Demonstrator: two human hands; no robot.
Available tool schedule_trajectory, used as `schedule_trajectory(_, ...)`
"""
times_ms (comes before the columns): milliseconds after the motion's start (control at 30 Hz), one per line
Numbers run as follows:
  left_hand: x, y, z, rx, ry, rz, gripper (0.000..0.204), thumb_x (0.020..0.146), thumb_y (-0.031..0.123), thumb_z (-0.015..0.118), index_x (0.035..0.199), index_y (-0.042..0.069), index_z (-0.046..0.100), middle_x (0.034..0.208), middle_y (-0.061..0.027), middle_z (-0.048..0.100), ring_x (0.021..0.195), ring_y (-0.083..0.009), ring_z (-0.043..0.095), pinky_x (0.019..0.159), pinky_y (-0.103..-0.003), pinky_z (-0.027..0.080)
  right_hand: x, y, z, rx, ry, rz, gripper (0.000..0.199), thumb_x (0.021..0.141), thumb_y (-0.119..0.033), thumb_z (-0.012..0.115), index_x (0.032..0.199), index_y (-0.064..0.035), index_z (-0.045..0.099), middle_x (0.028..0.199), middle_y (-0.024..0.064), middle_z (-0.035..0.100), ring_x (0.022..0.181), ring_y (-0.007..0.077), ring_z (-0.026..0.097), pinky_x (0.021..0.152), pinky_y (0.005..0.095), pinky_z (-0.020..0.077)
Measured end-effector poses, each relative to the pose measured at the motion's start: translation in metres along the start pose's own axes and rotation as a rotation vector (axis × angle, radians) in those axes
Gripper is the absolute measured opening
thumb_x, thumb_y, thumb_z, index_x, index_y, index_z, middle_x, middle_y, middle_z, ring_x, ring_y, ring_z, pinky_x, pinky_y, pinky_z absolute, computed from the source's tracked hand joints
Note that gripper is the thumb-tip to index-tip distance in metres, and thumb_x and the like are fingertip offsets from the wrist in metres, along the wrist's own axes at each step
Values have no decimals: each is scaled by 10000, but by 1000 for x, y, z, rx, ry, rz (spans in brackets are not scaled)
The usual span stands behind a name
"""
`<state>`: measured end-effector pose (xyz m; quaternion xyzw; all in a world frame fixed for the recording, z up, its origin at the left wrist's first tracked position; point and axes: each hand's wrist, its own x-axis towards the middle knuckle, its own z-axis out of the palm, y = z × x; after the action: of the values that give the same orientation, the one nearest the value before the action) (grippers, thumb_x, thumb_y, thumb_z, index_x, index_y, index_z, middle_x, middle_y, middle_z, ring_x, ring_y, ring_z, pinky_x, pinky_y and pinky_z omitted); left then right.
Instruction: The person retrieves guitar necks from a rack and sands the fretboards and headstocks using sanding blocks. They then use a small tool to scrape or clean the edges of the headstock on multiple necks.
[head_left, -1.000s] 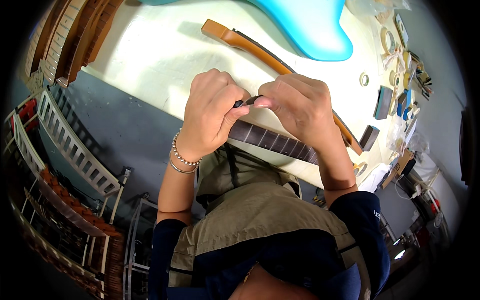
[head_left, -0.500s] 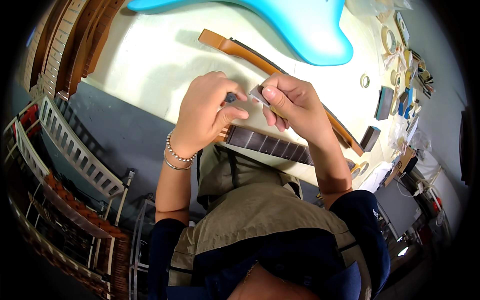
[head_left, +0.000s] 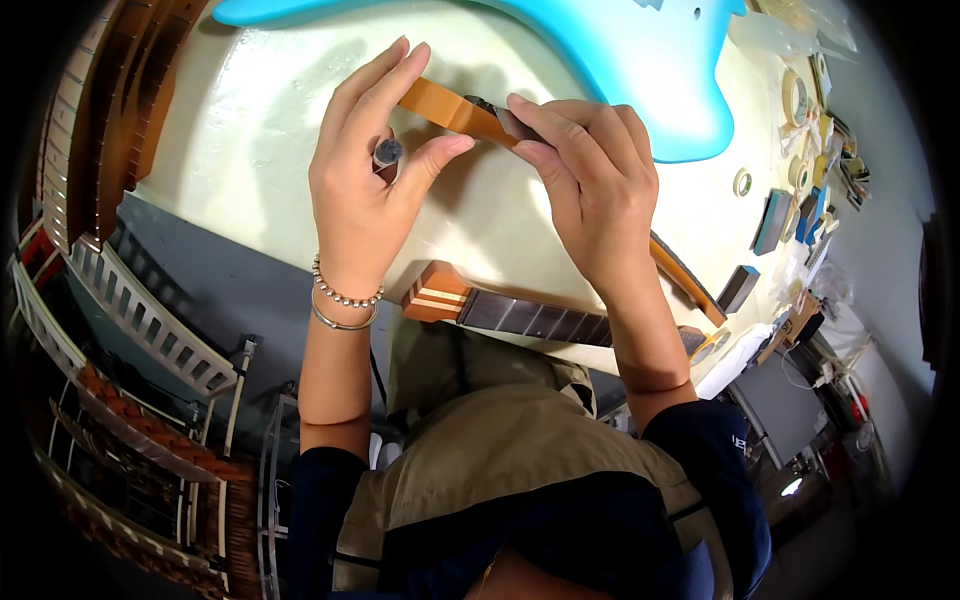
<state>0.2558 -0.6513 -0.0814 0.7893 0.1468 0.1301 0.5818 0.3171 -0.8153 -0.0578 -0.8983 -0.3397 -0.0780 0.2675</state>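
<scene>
Head view: a grey-tipped tool point(head_left: 388, 152) is held in the left hand point(head_left: 362, 195), while its thumb and forefinger are spread wide around the end of a brown wooden neck point(head_left: 437, 102); contact there cannot be told. A small flat grey piece point(head_left: 517, 124) is pinched between the fingers and thumb of the right hand point(head_left: 605, 190), over the same neck. That neck is laid diagonally across the pale surface point(head_left: 235, 190) and is partly hidden by the right hand. A second neck point(head_left: 540, 320), dark-faced and with a striped end, is placed along the near edge. A light-blue guitar body point(head_left: 640, 75) is seen beyond. At right, tape rolls point(head_left: 795, 98) and a grey block point(head_left: 738, 290) are laid out. Containers: brown wooden pieces point(head_left: 150, 428) are held in a rack point(head_left: 155, 310) with slotted pale rails at left; clear plastic point(head_left: 770, 35) is noted at upper right, contents not discernible.
</scene>
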Motion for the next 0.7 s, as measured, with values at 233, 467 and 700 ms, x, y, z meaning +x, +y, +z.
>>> schedule_trajectory(233,-2,-6,4,-148,9,-131,428,687,117,749,1088,60,607,1093,-56,615,643,-30,464,506,-171,344,4,3,7,20,-67,-5,355,598,-108,719,948,-122,662,747,-4,553,664,180,466,570,281,404)
schedule_trajectory(467,-1,-7,4,-179,11,-139,418,689,134,752,1075,58,613,1094,-52,612,600,-15,423,493,-163,321,4,3,10,28,-71,-10,366,590,-112,722,950,-115,660,744,-2,547,661,184,462,569,283,398)
schedule_trajectory(700,-2,-8,6,-191,22,-141,414,688,153,755,1067,61,616,1094,-52,610,568,-10,389,481,-162,311,3,5,15,35,-41,-26,368,587,-114,722,949,-119,659,743,-5,542,658,181,459,562,283,390)
